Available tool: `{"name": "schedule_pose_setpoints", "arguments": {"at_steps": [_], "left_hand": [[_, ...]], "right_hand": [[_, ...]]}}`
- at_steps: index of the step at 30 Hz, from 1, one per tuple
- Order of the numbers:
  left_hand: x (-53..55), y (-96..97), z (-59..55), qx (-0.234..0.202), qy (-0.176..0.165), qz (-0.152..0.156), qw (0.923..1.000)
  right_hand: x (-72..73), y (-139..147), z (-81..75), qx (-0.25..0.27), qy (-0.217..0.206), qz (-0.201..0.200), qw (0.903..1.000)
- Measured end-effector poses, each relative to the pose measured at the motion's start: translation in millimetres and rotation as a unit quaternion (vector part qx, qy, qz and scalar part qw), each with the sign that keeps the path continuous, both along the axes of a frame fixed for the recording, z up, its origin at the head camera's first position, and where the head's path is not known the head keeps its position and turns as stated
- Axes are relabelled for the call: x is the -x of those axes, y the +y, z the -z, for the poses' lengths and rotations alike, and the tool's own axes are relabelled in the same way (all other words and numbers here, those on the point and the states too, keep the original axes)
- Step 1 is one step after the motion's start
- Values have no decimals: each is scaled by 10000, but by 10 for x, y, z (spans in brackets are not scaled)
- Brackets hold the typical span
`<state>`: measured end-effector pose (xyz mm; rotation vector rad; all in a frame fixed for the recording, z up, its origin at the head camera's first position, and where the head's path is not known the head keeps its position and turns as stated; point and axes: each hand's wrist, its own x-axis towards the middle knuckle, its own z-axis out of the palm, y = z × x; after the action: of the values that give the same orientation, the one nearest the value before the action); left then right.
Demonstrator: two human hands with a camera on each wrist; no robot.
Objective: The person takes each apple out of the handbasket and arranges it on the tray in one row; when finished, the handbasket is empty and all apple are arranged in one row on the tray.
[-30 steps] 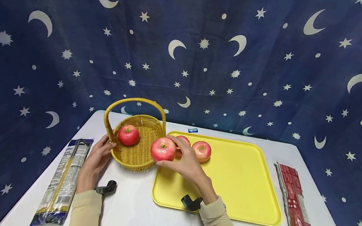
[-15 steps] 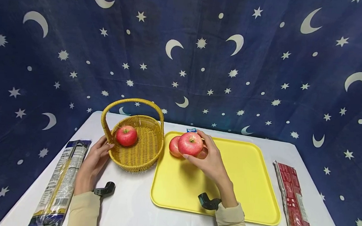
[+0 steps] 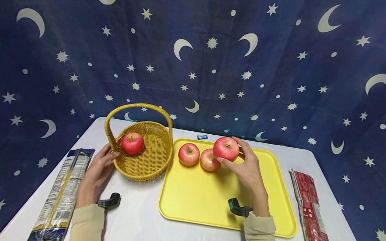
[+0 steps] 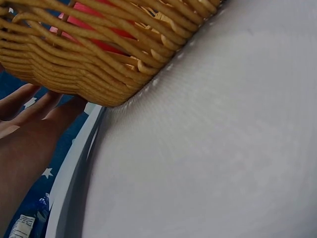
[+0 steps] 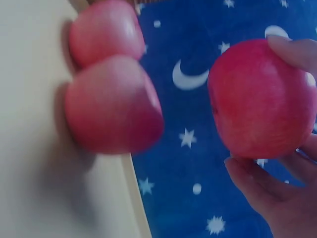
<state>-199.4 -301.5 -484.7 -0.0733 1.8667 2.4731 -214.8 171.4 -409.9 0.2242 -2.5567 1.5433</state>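
In the head view my right hand [image 3: 247, 168] holds a red apple [image 3: 226, 149] between thumb and fingers, raised above the yellow tray [image 3: 194, 201]. The right wrist view shows this held apple [image 5: 262, 99] apart from the other two. On the tray's left half sit a red apple [image 3: 189, 154] and a paler apple [image 3: 209, 160], side by side. The wicker basket [image 3: 150, 162] with its tall handle stands left of the tray and has one red apple [image 3: 133, 143] inside. My left hand [image 3: 97, 172] grips the basket's left side, thumb at the rim and fingers outside.
A long plastic-wrapped packet [image 3: 60, 193] lies at the table's left side, and a red packet [image 3: 311, 214] lies right of the tray. A small blue packet [image 3: 202, 137] is behind the tray. A dark blue star-and-moon cloth [image 3: 196, 61] hangs behind the white table [image 3: 137, 213].
My right hand has carried its apple to the right, from near the basket to above the tray, past the two apples there. The left hand stays at the basket.
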Motion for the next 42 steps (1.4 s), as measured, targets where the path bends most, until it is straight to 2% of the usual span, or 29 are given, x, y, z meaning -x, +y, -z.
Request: {"name": "schedule_pose_setpoints", "arguments": {"at_steps": [8,19,28,42], "left_hand": [[-6,2,-17,-21,-6,15,10000],[-26,-16,-3,-99,75,-4,9999],[-17,9,-43,89,-73,18,9999],[-8,11,-21,21,-42,-6,10000]], "right_hand": [[57,269,118,-165,-505,388,9978],[185,431,391,-731,-1096,232,9910],[209,482,529,-1037,-1092,218,9884],[231,527,596,-873,-1384,174,9864]]}}
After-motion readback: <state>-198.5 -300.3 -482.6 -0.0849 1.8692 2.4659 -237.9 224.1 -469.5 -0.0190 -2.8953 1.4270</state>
